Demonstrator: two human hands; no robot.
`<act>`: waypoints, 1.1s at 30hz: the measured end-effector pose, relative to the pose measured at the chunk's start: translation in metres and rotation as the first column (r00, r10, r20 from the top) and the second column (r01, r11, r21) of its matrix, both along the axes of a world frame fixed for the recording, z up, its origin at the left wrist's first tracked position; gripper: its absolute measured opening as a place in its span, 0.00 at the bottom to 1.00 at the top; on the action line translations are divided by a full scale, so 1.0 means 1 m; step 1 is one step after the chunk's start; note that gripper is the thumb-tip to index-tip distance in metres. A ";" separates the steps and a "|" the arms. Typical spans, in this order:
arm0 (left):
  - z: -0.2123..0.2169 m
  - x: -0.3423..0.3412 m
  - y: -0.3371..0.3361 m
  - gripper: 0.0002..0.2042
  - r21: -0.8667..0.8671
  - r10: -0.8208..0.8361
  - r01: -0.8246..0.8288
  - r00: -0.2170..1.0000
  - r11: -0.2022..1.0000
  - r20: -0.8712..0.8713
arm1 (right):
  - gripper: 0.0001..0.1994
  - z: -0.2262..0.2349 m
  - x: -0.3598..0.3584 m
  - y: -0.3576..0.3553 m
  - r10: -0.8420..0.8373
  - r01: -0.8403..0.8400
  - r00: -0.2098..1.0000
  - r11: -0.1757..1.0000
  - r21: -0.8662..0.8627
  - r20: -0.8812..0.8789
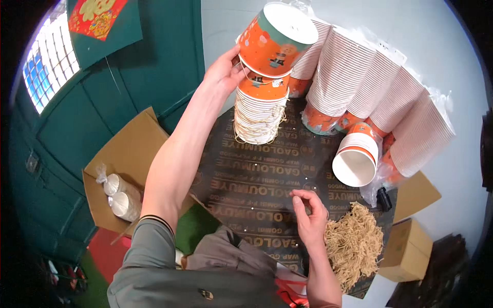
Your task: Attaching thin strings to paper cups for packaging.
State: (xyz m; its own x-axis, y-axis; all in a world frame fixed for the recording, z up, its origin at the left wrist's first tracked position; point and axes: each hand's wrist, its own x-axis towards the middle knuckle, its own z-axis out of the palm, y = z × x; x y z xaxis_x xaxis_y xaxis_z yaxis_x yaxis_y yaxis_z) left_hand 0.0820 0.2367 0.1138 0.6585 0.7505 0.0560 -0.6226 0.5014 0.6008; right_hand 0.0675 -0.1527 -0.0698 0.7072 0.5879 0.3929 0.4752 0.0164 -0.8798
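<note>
My left hand (pixel 226 72) grips the lower edge of an orange and green paper bucket (pixel 272 43), its round white end tilted up. A tan cord loop hangs by these fingers. Directly below is a stack of nested paper buckets (pixel 261 118), with tan cords hanging around their rims. Whether the held bucket touches that stack I cannot tell. Over the table, my right hand (pixel 311 218) is closed, thumb and forefinger tips together, with nothing visible between them. Beside its wrist lies a heap of tan cord loops (pixel 354 244).
Tall plastic-wrapped stacks of buckets (pixel 341 72) line the table's back right. A short bucket stack (pixel 355 165) lies toward me, beside a black object (pixel 383 199). Cardboard boxes stand left (pixel 123 149) and right (pixel 408 251) of the dark printed tabletop (pixel 241 179).
</note>
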 end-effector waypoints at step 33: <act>-0.056 0.007 0.000 0.42 0.918 0.688 -0.220 0.611 -0.329 0.393 | 0.09 0.032 0.017 -0.020 -0.033 0.081 0.971 0.977 -0.196 0.237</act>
